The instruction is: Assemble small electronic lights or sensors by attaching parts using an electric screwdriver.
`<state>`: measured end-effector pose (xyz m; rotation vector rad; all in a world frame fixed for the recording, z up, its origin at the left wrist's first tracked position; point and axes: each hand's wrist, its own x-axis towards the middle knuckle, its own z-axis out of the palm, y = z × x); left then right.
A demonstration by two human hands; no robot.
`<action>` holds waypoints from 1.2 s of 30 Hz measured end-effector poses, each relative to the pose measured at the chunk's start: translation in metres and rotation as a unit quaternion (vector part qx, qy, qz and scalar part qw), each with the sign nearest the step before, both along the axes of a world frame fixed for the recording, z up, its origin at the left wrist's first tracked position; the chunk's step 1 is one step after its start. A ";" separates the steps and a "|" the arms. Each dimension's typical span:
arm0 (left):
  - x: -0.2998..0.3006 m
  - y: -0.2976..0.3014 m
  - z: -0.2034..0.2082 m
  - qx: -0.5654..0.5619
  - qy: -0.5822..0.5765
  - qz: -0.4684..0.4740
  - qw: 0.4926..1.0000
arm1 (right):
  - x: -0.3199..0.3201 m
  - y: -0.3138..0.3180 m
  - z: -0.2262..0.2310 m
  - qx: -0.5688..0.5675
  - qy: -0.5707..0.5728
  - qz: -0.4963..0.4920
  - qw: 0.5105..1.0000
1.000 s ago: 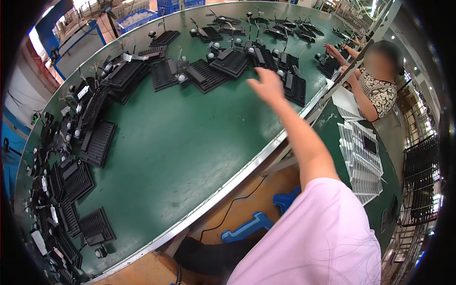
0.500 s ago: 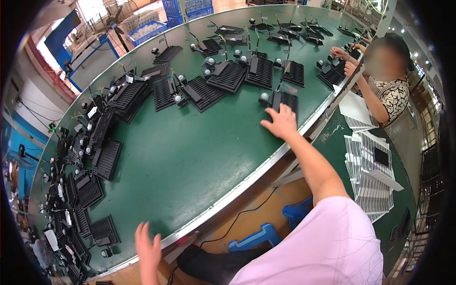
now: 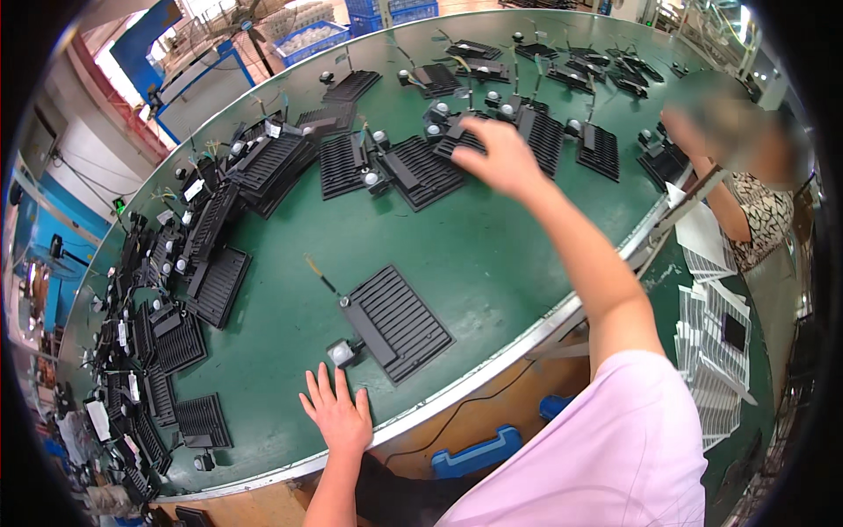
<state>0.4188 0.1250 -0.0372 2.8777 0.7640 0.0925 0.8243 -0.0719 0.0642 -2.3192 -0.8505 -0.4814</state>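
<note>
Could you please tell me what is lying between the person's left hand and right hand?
In the head view, a black ribbed unit lies between the left hand and the right hand, with green tabletop around it.

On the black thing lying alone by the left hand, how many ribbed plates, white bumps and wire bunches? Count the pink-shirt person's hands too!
Ribbed plate: 1
White bump: 1
Wire bunch: 1
Left hand and right hand: 2
Total: 5

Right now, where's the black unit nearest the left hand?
In the head view, the unit lies on the green table just below the picture's centre, ahead and right of the left hand.
</note>
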 end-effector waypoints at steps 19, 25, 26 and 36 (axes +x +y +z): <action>0.005 0.001 0.007 -0.017 0.035 -0.008 0.999 | 0.167 0.080 -0.068 -0.314 0.191 -0.058 0.928; 0.006 0.000 0.004 -0.009 0.025 -0.011 1.000 | 0.113 0.076 -0.065 -0.311 0.150 0.020 0.938; 0.007 0.000 0.003 -0.010 0.020 -0.013 1.000 | 0.104 0.076 -0.065 -0.319 0.141 0.030 0.937; 0.026 0.013 -0.021 -0.081 -0.255 0.060 0.962 | -0.013 0.078 -0.056 -0.319 0.135 0.070 0.935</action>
